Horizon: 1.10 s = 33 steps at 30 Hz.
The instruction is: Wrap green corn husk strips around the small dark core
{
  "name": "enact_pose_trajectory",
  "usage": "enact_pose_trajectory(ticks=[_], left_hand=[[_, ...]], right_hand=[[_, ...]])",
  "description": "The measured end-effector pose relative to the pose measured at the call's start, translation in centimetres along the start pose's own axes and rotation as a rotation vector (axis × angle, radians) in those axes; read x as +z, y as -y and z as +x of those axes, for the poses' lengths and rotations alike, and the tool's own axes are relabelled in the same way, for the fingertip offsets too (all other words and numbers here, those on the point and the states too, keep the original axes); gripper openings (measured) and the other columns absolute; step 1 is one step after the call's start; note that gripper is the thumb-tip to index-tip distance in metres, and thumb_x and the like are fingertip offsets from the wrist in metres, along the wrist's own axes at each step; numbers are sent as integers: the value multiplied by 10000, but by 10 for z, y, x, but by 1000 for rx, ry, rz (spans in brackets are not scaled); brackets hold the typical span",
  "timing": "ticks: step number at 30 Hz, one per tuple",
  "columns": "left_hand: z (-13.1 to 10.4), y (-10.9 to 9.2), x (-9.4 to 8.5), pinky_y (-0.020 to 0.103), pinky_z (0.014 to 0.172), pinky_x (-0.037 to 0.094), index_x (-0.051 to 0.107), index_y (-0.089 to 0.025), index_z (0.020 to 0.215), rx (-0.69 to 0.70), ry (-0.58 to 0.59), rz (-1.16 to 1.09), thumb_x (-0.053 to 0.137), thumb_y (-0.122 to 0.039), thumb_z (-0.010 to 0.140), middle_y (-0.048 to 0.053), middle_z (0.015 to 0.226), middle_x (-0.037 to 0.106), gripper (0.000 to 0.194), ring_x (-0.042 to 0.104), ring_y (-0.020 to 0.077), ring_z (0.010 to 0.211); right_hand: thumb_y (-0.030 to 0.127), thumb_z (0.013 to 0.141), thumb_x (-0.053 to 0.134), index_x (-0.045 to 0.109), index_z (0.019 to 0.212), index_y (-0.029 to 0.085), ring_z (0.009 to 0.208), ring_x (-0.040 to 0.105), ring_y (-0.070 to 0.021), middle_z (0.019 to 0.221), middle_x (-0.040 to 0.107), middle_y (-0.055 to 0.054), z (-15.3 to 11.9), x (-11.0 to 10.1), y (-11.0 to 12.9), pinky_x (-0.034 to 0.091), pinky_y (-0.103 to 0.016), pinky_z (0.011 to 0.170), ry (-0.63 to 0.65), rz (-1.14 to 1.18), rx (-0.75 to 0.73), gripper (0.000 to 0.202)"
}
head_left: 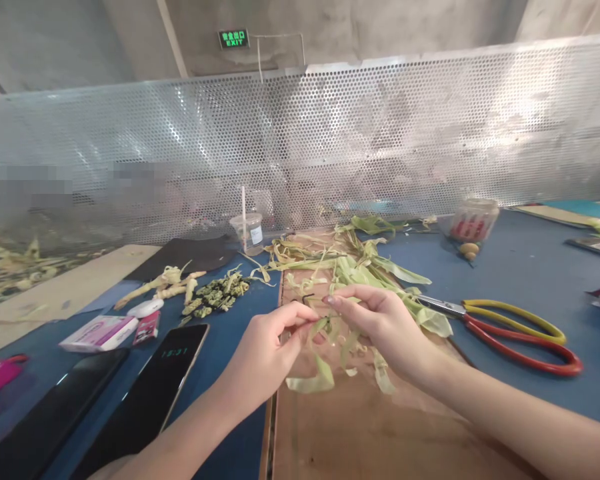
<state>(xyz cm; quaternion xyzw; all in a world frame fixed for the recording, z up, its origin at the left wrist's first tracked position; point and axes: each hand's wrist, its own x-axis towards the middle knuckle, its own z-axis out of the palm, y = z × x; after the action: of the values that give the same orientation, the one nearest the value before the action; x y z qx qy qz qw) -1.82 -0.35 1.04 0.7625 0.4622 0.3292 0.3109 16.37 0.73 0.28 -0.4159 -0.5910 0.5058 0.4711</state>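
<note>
We see the left hand [275, 350] and right hand [377, 323] close together above the brown board [345, 433], both pinching what looks like a thin green husk strip [329, 325] between them. Loose husks [357, 272] lie just beyond, with scissors [464, 311] to the right.

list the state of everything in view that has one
Left hand, pinching, contents unclear
Right hand, pinching, contents unclear
Leaf strips, loose, scattered
Scissors, lying down, blades apparently closed
Phone with clock, screen lit
Other phone, screen dark
Plastic cup, upright, straw in
Exit sign, lit
</note>
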Motion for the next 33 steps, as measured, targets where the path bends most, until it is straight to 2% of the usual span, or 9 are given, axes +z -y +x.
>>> enact_pose_trajectory(ticks=[7, 16, 22, 33], left_hand=[[-2, -3, 0, 203, 509, 408, 592, -240, 925, 12, 10, 57, 430, -263, 871, -16, 778, 647, 172, 565, 135, 659], [-2, -2, 0, 192, 482, 367, 557, -231, 955, 46, -10, 80, 402, -283, 886, -16, 730, 591, 178, 507, 122, 621], [-3, -1, 0, 220, 544, 390, 500, -233, 922, 45, -1, 102, 369, -294, 901, -28, 719, 566, 147, 521, 125, 625], [-3, -3, -2, 248, 608, 390, 486, -252, 925, 22, -19, 43, 390, -322, 901, -41, 702, 569, 122, 541, 132, 661]], right_hand=[[450, 788, 580, 631, 793, 195, 408, 167, -37, 489, 264, 81, 1, -2, -2, 153, -170, 351, 7, -22, -1, 260], [454, 777, 592, 630, 788, 193, 407, 177, -39, 468, 270, 87, 2, -2, -3, 176, -164, 350, -6, -10, -18, 265], [460, 777, 586, 642, 773, 190, 415, 185, -46, 473, 272, 80, 1, -2, -1, 164, -181, 359, -49, -70, -46, 276], [491, 766, 588, 635, 760, 200, 419, 171, -54, 467, 225, 82, 0, -3, 0, 146, -203, 373, -100, -76, -67, 295]])
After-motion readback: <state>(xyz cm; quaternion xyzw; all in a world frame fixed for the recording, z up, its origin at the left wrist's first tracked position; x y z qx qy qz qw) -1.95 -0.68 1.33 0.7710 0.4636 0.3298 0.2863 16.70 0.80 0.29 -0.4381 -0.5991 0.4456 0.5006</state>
